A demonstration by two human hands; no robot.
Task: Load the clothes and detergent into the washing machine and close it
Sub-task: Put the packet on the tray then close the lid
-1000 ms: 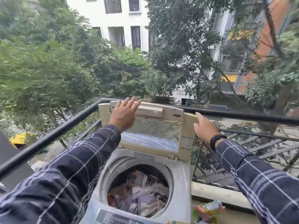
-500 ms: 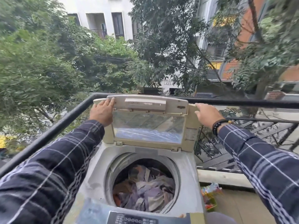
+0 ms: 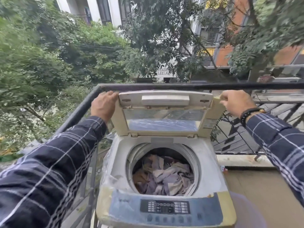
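Observation:
A top-loading washing machine point(image 3: 209, 176) stands on a balcony with its lid point(image 3: 164, 112) folded up at the back. Crumpled clothes point(image 3: 164, 176) in purple, white and orange fill the drum. My left hand point(image 3: 102, 106) grips the lid's upper left corner. My right hand point(image 3: 236, 102) holds the lid's upper right corner. Both arms wear dark checked sleeves, and a black bead bracelet sits on the right wrist. The blue control panel point(image 3: 165, 207) faces me at the front. No detergent is in view.
A black metal railing point(image 3: 181, 87) runs just behind the lid and down the left side. A concrete ledge point(image 3: 243, 160) and tan floor lie to the right. Trees and buildings fill the background beyond.
My left hand slid from the lid's top middle to its left corner. My right hand shifted onto the right corner. The lid has tipped slightly toward me, and the view dropped lower.

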